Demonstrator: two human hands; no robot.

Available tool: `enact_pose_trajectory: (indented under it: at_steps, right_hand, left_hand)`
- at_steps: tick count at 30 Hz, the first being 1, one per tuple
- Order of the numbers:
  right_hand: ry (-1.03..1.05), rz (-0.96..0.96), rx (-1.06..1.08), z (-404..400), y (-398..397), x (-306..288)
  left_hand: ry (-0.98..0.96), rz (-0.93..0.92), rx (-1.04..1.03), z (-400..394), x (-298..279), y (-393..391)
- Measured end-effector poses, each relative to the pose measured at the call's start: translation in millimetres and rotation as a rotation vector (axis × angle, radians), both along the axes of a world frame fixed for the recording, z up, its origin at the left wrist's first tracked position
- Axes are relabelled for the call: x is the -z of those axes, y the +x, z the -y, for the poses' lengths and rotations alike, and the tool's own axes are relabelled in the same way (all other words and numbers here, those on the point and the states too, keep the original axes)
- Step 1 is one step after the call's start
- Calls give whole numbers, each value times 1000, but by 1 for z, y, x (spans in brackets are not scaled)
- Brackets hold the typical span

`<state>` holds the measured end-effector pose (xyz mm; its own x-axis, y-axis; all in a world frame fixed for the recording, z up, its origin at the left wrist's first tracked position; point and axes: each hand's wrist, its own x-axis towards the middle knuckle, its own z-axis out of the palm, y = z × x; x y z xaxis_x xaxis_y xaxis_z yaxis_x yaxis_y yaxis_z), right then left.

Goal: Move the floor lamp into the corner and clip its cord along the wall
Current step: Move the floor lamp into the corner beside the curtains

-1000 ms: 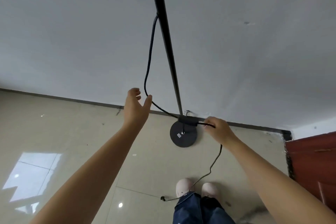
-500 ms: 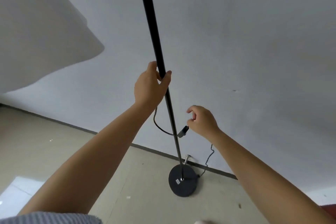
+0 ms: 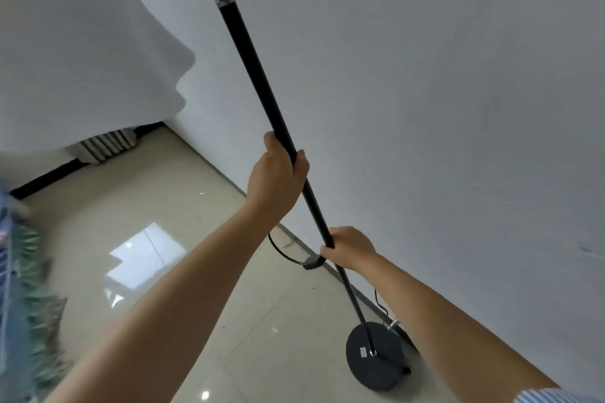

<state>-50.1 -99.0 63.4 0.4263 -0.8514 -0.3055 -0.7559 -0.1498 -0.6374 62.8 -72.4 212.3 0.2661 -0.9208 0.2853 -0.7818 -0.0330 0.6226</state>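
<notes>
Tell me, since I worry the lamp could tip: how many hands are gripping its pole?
2. The left hand wraps the lamp pole about mid-height; the right hand grips it lower, nearer the round base.

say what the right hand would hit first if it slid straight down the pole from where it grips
Likely the round base. The right hand is wrapped around the pole, and the stretch below it looks bare to the base. The cord's switch hangs beside the hand, not below.

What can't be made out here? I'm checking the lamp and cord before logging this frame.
Head view only:
- Lamp pole: its top is cut off by the upper edge.
- Cord: partly hidden behind the left forearm; its plug end is unseen.
- Inline switch: too small to read.
- Striped fabric at left: blurred.
</notes>
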Motion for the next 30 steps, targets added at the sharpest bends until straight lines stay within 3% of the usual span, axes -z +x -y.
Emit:
enact_pose_trajectory:
  at_steps: [4,16,25,30]
  right_hand:
    - [52,82,-32,-5,53,9]
    - [-172,-86,-254,4,263,3]
    - [-258,-66,-366,63,465,-40]
    - [-258,-36,-430,126,583,-38]
  left_hand:
    - [3,-140,-107,-9,3,53]
    - [-53,-285,-178,-8,6,286]
    - [-266,-159,-319,53,-28,488]
    - [-270,-114,-434,113,-24,604]
